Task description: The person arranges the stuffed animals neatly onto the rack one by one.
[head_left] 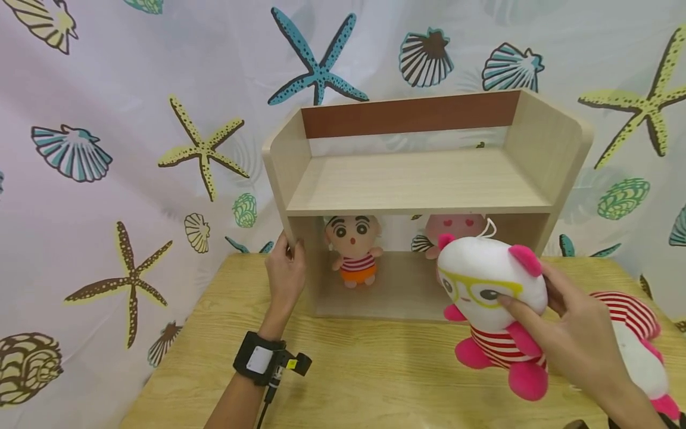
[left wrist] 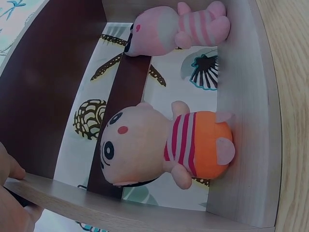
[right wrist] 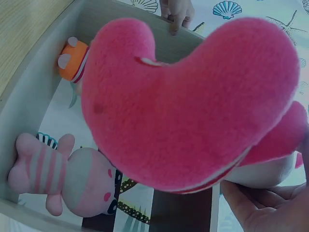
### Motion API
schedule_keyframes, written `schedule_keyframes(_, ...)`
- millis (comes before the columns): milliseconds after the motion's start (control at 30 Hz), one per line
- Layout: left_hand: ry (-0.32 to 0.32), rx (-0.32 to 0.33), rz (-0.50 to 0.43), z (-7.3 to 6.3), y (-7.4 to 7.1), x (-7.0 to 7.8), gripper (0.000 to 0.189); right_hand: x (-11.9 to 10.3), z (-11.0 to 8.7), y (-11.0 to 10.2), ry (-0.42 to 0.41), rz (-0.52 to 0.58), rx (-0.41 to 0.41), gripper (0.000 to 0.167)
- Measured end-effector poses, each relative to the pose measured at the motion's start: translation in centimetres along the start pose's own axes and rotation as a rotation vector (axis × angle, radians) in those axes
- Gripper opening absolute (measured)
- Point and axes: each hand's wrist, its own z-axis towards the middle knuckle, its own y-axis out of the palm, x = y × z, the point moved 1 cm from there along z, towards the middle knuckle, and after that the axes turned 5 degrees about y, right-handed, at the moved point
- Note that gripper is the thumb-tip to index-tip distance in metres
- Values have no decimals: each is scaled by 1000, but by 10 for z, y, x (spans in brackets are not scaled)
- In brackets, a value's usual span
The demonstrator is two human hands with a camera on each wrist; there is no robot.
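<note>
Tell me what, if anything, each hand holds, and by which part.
Right hand: the plush with yellow glasses, by the side of its head. Left hand: the shelf unit, by its left side panel.

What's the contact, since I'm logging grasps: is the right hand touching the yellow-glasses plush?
Touching. The head view shows it: the right hand grips the yellow-glasses plush, its thumb lying on the plush's face by one lens.

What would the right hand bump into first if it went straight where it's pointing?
The right hand has the white-headed toy in front; that would probably bump the middle shelf board first, maybe the pink toy below. Depth is unclear.
</note>
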Motion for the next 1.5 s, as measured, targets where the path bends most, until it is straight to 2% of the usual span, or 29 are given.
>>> schedule_keyframes(233,5,6,3,2,-1,0,27,-12,7,6,-62,53,22,72)
schedule_keyframes(667,1,3,1,3,-2,2,28,-33,22,10,-50,116,-27,57)
schedule_keyframes(833,-1,6,14,2,-1,1,28,-38,26,13,-70,143,-22,54)
schedule_keyframes(1333,15,5,3,1,-1,-1,27,-48,41,19,-132,207,-45,57)
schedule_keyframes(1500,9,-3,-1,1,-1,0,29,-52,47,23,-124,259,-52,57)
